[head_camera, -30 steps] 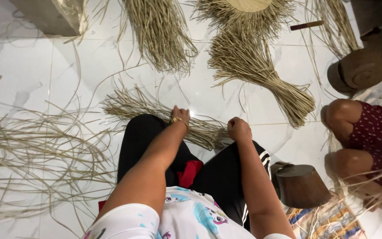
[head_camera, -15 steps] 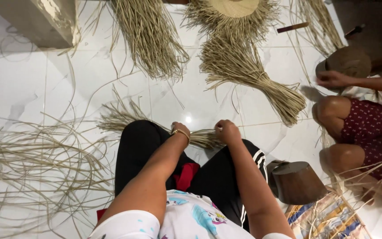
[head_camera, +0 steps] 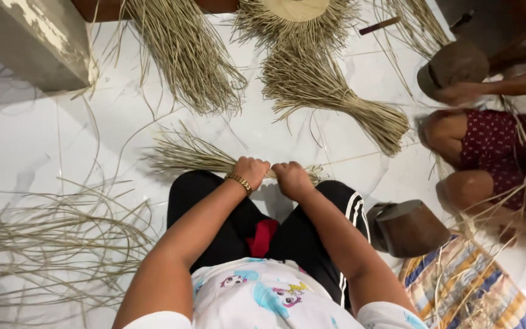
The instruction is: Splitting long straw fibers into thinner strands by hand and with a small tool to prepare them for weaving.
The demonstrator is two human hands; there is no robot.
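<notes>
Both fists clamped side by side on a straw bundle [head_camera: 196,157]: left hand [head_camera: 251,172], right hand [head_camera: 291,178], held over the knees, probably to keep the stalks together. Loose straw [head_camera: 50,244] on the floor [head_camera: 44,140] at left; tied sheaves [head_camera: 330,91] beyond; wooden block [head_camera: 409,228] at right.

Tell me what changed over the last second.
The left hand and right hand drew closer together, both still gripping the straw bundle across the knees. A nearby person's hand reached to the brown block at upper right. The tied sheaf and loose straw stayed put.
</notes>
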